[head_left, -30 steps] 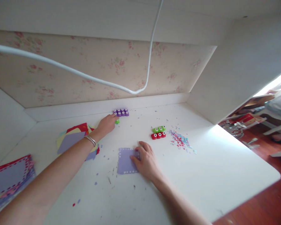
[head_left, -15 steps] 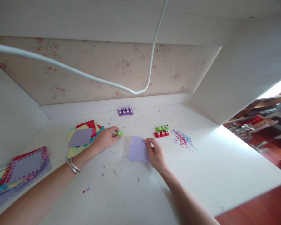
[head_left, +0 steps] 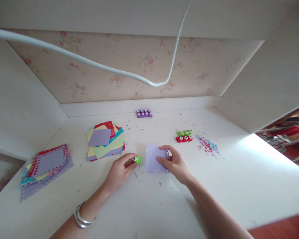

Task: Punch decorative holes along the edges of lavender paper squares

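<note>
Lilac sheet (head_left: 152, 160) | right hand (head_left: 176, 165): grip pinching its edge | left hand (head_left: 120, 171): grip holding green punch (head_left: 139, 159)

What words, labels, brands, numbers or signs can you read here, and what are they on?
No readable text.
Purple punches, green punches, red punches, green punch in the left hand: dark marks on white tops, too small to make out.
Red item, far right: too blurred to tell.
</note>
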Demonstrator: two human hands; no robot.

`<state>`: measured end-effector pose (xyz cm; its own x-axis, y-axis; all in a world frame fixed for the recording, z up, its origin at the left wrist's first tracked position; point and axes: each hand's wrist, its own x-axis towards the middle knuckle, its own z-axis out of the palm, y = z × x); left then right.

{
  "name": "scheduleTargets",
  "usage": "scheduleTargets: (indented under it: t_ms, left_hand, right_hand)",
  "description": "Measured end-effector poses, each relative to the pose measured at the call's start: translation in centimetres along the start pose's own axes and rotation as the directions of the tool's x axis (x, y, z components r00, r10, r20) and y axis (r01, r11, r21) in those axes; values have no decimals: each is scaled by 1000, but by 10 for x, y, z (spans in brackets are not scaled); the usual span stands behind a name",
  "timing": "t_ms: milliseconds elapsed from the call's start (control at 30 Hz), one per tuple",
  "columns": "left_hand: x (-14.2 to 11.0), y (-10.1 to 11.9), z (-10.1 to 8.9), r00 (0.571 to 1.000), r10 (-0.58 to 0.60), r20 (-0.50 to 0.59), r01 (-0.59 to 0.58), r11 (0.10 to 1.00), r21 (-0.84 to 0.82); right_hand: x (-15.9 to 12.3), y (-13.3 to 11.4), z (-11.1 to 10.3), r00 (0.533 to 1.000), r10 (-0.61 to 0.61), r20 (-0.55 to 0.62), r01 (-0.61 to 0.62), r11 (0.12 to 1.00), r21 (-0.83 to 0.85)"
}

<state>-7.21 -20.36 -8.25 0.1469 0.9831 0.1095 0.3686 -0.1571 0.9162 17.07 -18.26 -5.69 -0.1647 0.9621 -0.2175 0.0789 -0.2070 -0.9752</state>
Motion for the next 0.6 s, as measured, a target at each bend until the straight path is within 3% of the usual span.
scheduleTargets:
  t_ms: [233,600]
  left_hand:
    - [-4,-6,4,996,80,41,-79,997,-19]
    - [-4,-5,5,992,116,40,-117,992,43]
  right_hand:
    - [4,11,6,975,-212,-64,186,940,-286]
    - [5,11,3,960,-274,-50,234,890,-393]
